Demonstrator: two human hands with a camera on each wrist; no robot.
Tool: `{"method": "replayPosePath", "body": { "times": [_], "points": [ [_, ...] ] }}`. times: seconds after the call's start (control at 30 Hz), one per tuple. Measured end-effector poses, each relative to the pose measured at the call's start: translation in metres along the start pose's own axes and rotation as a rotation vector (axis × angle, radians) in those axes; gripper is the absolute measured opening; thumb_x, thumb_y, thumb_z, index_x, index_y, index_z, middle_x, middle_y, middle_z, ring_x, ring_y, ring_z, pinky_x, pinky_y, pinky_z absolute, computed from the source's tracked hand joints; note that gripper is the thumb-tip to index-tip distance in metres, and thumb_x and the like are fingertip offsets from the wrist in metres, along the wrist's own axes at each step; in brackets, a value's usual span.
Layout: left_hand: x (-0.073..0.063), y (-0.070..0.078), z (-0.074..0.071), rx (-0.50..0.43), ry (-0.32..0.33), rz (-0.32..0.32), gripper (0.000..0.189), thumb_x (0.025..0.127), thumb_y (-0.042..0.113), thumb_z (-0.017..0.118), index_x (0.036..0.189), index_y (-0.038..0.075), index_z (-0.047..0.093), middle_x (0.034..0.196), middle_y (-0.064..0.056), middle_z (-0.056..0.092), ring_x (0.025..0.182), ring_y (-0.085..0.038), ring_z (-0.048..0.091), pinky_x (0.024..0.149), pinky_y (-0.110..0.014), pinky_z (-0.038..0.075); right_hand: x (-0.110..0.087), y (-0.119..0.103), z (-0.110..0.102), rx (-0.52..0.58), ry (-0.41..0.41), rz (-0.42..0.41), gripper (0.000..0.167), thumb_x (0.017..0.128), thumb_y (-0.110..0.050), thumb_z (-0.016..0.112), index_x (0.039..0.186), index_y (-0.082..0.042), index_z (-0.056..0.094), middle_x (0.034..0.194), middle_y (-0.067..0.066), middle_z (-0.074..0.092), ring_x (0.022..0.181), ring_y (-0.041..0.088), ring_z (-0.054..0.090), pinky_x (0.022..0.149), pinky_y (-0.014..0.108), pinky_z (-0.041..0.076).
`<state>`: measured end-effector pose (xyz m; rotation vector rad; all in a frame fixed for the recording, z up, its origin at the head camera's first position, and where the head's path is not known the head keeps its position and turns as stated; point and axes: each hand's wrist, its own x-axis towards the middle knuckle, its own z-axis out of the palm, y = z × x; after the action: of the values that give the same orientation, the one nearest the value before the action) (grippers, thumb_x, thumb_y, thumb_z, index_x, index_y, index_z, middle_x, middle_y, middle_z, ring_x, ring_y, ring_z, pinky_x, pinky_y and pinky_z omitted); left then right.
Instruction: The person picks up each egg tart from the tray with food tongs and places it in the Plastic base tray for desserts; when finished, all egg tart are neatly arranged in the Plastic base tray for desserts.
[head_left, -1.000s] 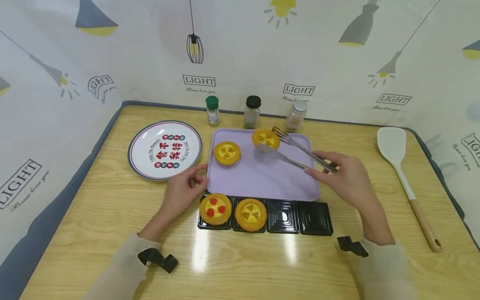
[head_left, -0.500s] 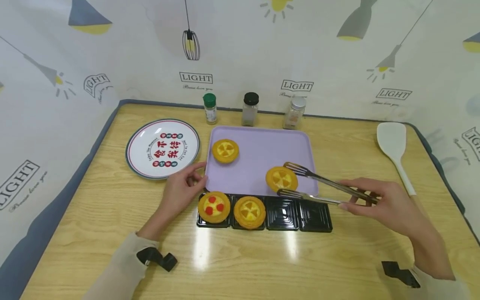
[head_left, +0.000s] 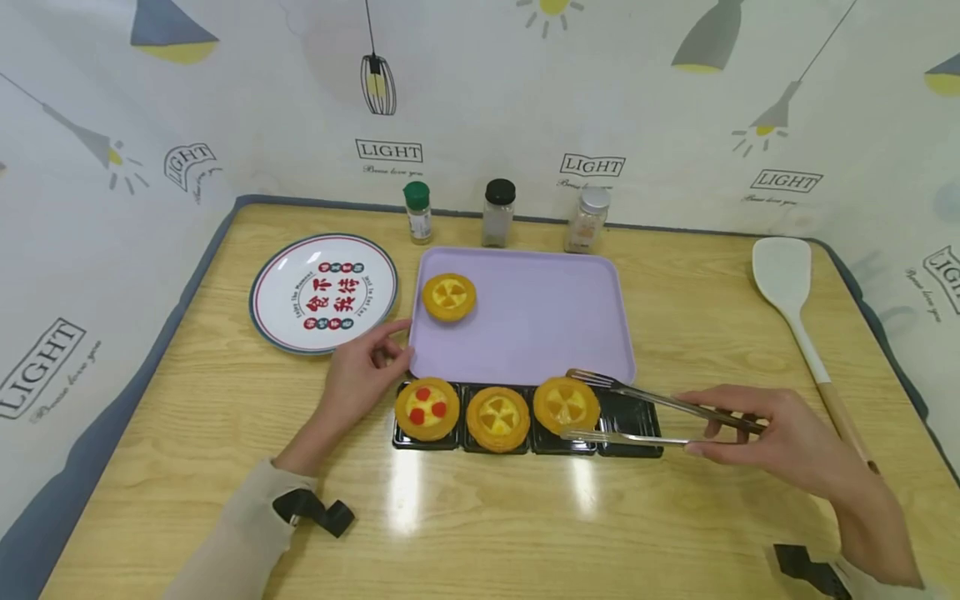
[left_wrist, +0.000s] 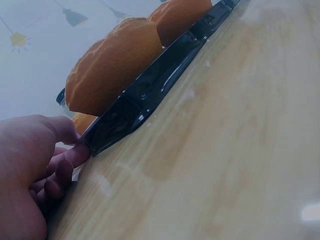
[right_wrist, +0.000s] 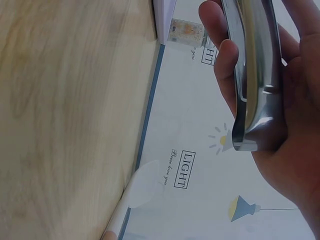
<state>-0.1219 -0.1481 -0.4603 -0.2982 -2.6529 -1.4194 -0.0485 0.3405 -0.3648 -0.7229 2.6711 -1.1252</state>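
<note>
My right hand [head_left: 787, 442] grips a pair of metal tongs [head_left: 660, 399], whose handle end [right_wrist: 260, 90] fills the palm in the right wrist view. Between the tong tips is an egg tart [head_left: 566, 404] with yellow wedges, in the third compartment of a black four-part tray [head_left: 630, 417]. A tart with red dots [head_left: 427, 409] and another wedge-topped tart [head_left: 497, 421] occupy the two compartments to its left. My left hand [head_left: 367, 367] holds the left edge of a lavender tray [head_left: 525, 325] by thumb and fingers. One tart [head_left: 449, 297] lies on that tray's upper left.
A white plate [head_left: 285, 292] with red lettering stands at the left. Three seasoning jars, green-capped [head_left: 418, 213], black-capped [head_left: 498, 214] and silver-capped [head_left: 587, 221], line the back. A white spatula [head_left: 783, 267] with a wooden handle lies at the right of the wooden table.
The tongs have taken hold of a tart at the lavender tray's back and brought it toward me into the black tray's third compartment. My left hand has stayed at the lavender tray's edge.
</note>
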Motion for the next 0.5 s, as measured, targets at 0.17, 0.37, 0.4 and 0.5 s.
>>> {"method": "replayPosePath", "body": {
  "times": [0.17, 0.37, 0.4, 0.5],
  "points": [
    [0.0002, 0.0002, 0.0003, 0.005, 0.0, -0.001, 0.038, 0.089, 0.019, 0.073, 0.126, 0.013, 0.066, 0.078, 0.006, 0.065, 0.059, -0.015, 0.052, 0.052, -0.025, 0.041, -0.0002, 0.003, 0.0023, 0.0, -0.008, 0.03, 0.049, 0.078, -0.011, 0.083, 0.124, -0.018, 0.067, 0.086, -0.007, 0.068, 0.071, 0.01, 0.061, 0.051, 0.025, 0.047],
    [0.0001, 0.0001, 0.0004, 0.015, -0.003, -0.005, 0.038, 0.089, 0.02, 0.072, 0.126, 0.014, 0.066, 0.078, 0.007, 0.065, 0.059, -0.014, 0.052, 0.052, -0.025, 0.041, -0.001, 0.0057, 0.0037, 0.02, -0.015, 0.053, 0.048, 0.079, -0.012, 0.082, 0.124, -0.018, 0.068, 0.09, -0.001, 0.07, 0.072, 0.011, 0.062, 0.052, 0.026, 0.048],
    [0.0002, -0.0002, 0.0004, 0.017, -0.002, -0.006, 0.038, 0.089, 0.02, 0.072, 0.126, 0.014, 0.066, 0.078, 0.007, 0.065, 0.059, -0.014, 0.052, 0.052, -0.025, 0.041, -0.001, 0.0063, 0.0038, 0.022, -0.017, 0.052, 0.048, 0.079, -0.012, 0.082, 0.124, -0.018, 0.068, 0.091, 0.0, 0.07, 0.073, 0.012, 0.063, 0.052, 0.026, 0.048],
    [0.0003, -0.001, 0.0004, 0.024, 0.0, -0.011, 0.038, 0.089, 0.021, 0.072, 0.126, 0.015, 0.066, 0.078, 0.008, 0.064, 0.059, -0.013, 0.052, 0.052, -0.025, 0.041, -0.0005, 0.0076, 0.0038, 0.027, -0.021, 0.055, 0.048, 0.078, -0.013, 0.083, 0.124, -0.018, 0.068, 0.095, 0.0, 0.071, 0.074, 0.012, 0.064, 0.053, 0.027, 0.049]
  ]
}}
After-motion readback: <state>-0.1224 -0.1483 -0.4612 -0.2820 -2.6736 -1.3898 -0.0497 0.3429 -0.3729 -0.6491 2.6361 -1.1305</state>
